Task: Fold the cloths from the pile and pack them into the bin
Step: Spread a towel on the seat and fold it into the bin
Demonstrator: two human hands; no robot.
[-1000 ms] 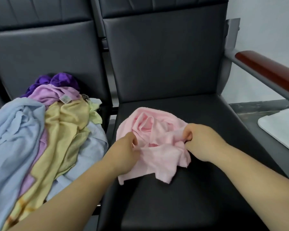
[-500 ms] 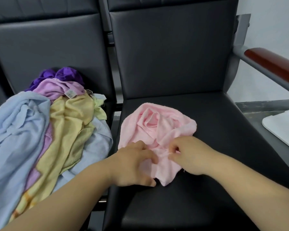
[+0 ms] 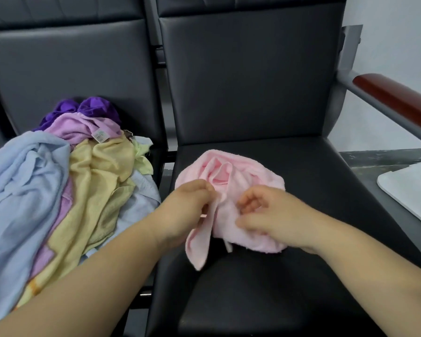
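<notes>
While left hand point(image 3: 185, 211) pinches pink cloth point(image 3: 252, 170) (crumpled, on seat point(image 3: 309, 171)) | right hand point(image 3: 274, 215) atop it, grip unclear

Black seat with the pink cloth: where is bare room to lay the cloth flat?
Bare room on the black seat: the front part before the pink cloth, and the band between the cloth and the backrest. Crowded: the left side, under the cloth pile.

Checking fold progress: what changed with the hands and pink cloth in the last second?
The left hand regripped and now pinches a flap of the pink cloth; the right hand moved inward onto the bunch. The pile and seat are unchanged.
</notes>
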